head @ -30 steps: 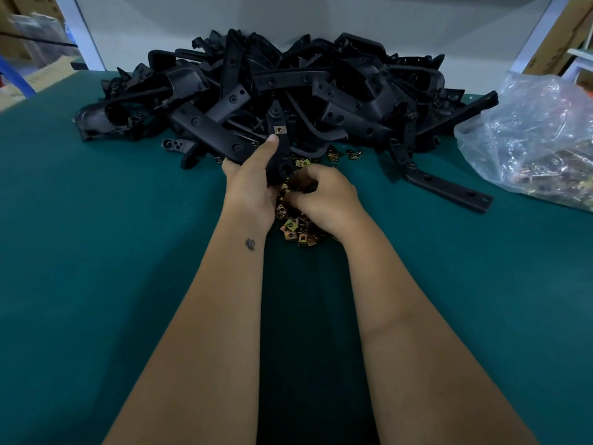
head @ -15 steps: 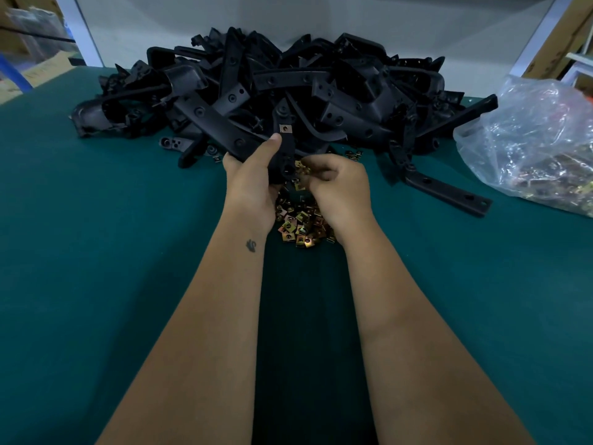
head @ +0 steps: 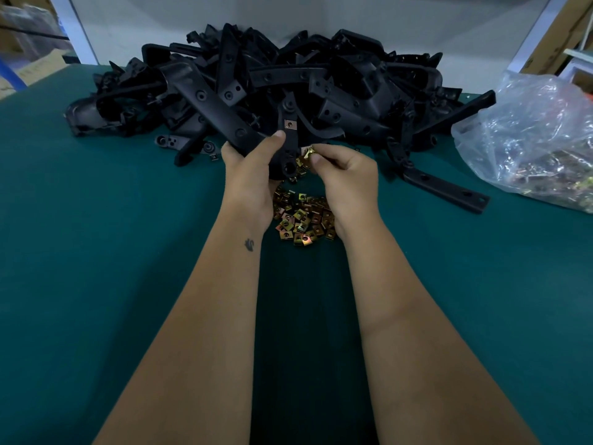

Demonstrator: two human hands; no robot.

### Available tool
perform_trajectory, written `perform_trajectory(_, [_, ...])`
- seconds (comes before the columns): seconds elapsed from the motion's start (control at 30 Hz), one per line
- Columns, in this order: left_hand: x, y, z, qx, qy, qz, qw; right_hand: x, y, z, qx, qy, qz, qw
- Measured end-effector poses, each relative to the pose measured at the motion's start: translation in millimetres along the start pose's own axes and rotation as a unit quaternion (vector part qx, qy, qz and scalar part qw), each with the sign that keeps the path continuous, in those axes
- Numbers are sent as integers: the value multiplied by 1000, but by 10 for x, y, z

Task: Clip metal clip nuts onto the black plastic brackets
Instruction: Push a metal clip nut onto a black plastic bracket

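Observation:
My left hand (head: 253, 175) grips a black plastic bracket (head: 290, 146) upright above the green table, thumb on its front. One metal clip nut (head: 290, 124) sits clipped on the bracket's upper part. My right hand (head: 343, 171) pinches a single brass-coloured clip nut (head: 308, 153) between thumb and fingers, right beside the bracket's right edge. A loose heap of clip nuts (head: 303, 220) lies on the table between my wrists. Behind it rises a big pile of black brackets (head: 276, 85).
A clear plastic bag (head: 539, 139) holding more metal clips lies at the right. One long black bracket (head: 446, 187) rests on the green table (head: 96, 252) right of my hands. Cardboard boxes stand at the far left and far right.
My right hand has lifted out of the clip nut heap with one nut and brought it up beside the bracket. The left hand kept the bracket nearly still.

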State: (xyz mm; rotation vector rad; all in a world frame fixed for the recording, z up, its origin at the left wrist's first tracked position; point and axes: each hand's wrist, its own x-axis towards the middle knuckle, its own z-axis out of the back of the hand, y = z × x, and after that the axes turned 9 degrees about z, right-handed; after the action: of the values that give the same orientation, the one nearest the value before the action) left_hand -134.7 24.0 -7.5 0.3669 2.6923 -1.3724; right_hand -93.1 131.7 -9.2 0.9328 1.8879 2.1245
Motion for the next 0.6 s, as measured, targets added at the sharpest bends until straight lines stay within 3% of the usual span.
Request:
perform_trajectory(0.27, [-40,30,-12,42,35,-32,998,6,35,7,70,-3,-14,997])
perform_trajectory(0.6, [-47,21,-10,21,4,-41,999,-3,28,17,106,33,-13,994])
